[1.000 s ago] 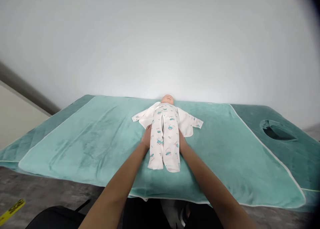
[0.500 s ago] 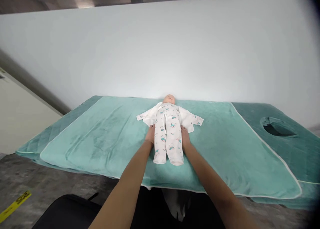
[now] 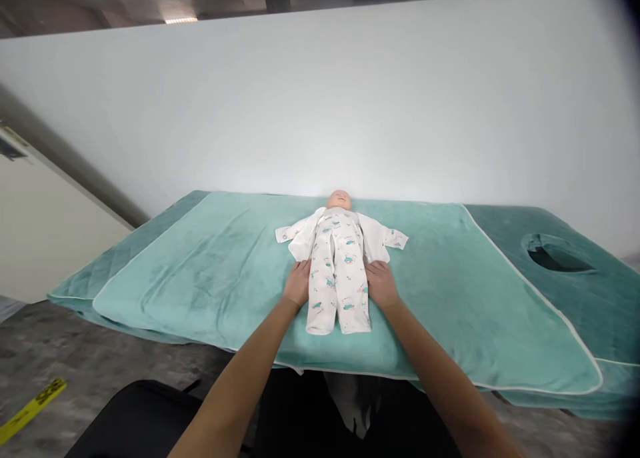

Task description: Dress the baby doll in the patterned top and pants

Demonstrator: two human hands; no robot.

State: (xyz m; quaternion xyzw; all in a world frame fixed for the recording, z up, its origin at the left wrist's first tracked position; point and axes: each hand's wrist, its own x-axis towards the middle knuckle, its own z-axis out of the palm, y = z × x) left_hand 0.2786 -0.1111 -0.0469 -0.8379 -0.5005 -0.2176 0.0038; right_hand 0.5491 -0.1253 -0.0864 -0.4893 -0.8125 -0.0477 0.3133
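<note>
A baby doll point(image 3: 339, 200) lies on its back on a light teal towel point(image 3: 210, 271), head toward the wall. It wears a white sleepsuit point(image 3: 337, 271) printed with small teal figures, sleeves spread out to both sides. My left hand point(image 3: 299, 282) lies flat on the towel against the suit's left leg, fingers stretched out. Flat on the other side of the legs, my right hand point(image 3: 382, 283) has its fingers extended too. Neither hand holds anything.
The towel covers a darker teal massage table point(image 3: 590, 311) with a face hole point(image 3: 557, 258) at the right end. A plain white wall point(image 3: 320, 105) stands behind. A black object point(image 3: 130, 425) and a yellow floor strip point(image 3: 30, 411) lie below left.
Both hands have slid out from the doll's sides and back toward me, and lie flat on the towel beside the legs. The camera has tilted up slightly.
</note>
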